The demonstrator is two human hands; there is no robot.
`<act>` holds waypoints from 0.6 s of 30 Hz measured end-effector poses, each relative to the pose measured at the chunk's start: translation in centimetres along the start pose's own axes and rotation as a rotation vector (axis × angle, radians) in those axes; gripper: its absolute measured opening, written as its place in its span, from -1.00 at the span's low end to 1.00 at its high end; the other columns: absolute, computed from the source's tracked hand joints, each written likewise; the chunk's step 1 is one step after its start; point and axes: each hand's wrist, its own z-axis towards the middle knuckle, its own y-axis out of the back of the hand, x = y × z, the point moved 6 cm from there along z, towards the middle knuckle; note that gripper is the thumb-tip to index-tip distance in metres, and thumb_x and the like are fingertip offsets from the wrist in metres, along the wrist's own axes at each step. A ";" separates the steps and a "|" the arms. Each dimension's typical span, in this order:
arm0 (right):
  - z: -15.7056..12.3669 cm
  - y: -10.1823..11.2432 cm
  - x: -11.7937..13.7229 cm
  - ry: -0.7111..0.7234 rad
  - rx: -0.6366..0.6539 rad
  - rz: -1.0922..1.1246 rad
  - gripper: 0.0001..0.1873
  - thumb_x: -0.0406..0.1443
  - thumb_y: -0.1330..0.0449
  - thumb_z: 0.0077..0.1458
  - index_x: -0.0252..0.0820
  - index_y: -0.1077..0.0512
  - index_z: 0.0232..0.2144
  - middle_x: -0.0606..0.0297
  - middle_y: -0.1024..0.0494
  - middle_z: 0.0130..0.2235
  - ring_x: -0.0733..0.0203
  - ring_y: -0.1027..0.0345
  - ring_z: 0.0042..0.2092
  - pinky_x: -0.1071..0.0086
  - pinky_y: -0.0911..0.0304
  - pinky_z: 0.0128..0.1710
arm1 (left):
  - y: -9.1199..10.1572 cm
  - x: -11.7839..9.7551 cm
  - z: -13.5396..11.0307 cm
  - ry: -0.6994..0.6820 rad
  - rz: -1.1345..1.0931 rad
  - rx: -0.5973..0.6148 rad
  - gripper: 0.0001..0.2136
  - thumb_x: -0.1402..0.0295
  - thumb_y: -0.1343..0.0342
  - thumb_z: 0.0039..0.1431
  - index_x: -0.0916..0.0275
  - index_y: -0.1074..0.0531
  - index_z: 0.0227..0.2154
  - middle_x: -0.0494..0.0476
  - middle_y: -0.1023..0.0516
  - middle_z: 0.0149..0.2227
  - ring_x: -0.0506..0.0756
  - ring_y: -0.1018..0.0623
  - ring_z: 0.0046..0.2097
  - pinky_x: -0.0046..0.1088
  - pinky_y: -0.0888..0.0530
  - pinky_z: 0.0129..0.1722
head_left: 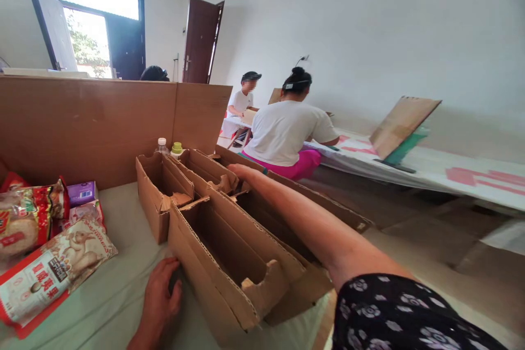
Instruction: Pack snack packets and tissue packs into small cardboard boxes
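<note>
My left hand rests on the pale cloth beside the near wall of an open cardboard box, thumb and fingers apart, holding nothing. My right arm stretches forward over the group of long cardboard boxes. At its end my right hand is down by the far boxes, near the torn end of another cardboard box; its fingers are hidden, so what it touches cannot be seen. A third cardboard box stands at the left of the group. The near boxes look hollow inside, with ragged torn flaps.
Snack bags, among them a red and white nut bag, and a purple pack lie at left. A tall cardboard panel stands behind. A clear bottle and a green-capped bottle stand beyond the boxes. A person sits at another table.
</note>
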 end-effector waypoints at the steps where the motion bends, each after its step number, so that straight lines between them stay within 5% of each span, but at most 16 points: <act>1: -0.2 0.0 0.0 -0.017 0.032 -0.018 -0.65 -0.17 -0.22 0.28 -0.16 -0.42 0.06 0.16 -0.48 0.07 0.09 -0.44 0.00 0.15 -0.43 -0.04 | 0.0 0.0 0.0 0.005 -0.001 -0.003 -0.64 0.44 -0.04 0.11 0.19 -0.55 -0.03 0.29 -0.62 0.01 0.25 -0.61 0.04 -0.07 -0.56 0.07; 5: -0.9 0.6 0.4 -0.073 0.073 -0.079 -0.68 -0.15 -0.20 0.30 -0.16 -0.44 0.03 0.15 -0.49 0.06 0.11 -0.44 0.00 0.14 -0.42 -0.02 | -0.1 -0.1 0.0 0.016 -0.007 -0.004 -0.64 0.46 -0.04 0.09 0.19 -0.55 -0.05 0.29 -0.62 -0.01 0.26 -0.61 0.03 -0.06 -0.56 0.07; 10: -1.3 3.8 1.5 -0.157 -0.063 -0.103 -0.55 -0.07 -0.23 0.24 -0.24 -0.45 0.05 0.09 -0.54 0.01 0.05 -0.45 -0.01 0.14 -0.36 -0.02 | -0.1 -0.4 0.4 0.009 -0.032 0.020 -0.65 0.48 -0.02 0.10 0.21 -0.54 -0.07 0.30 -0.61 -0.01 0.25 -0.60 0.03 -0.08 -0.56 0.06; 14: -2.8 6.9 3.4 -0.131 -0.143 -0.098 -0.52 -0.14 -0.25 0.20 -0.28 -0.48 0.09 -0.05 -0.58 0.04 -0.02 -0.44 0.04 0.28 -0.25 -0.10 | -0.3 -1.0 0.2 0.043 -0.041 0.046 -0.64 0.52 -0.02 0.06 0.23 -0.53 -0.09 0.29 -0.61 -0.04 0.24 -0.60 0.00 -0.08 -0.55 0.04; 18: -5.0 9.6 4.4 -0.096 -0.171 -0.120 -0.48 -0.15 -0.26 0.20 -0.41 -0.49 0.10 -0.35 -0.56 -0.01 -0.16 -0.44 0.02 0.12 -0.17 -0.18 | -0.6 -2.0 -0.6 0.108 -0.039 0.052 -0.60 0.56 -0.06 -0.04 0.23 -0.54 -0.10 0.24 -0.61 -0.06 0.21 -0.58 0.00 -0.15 -0.53 0.06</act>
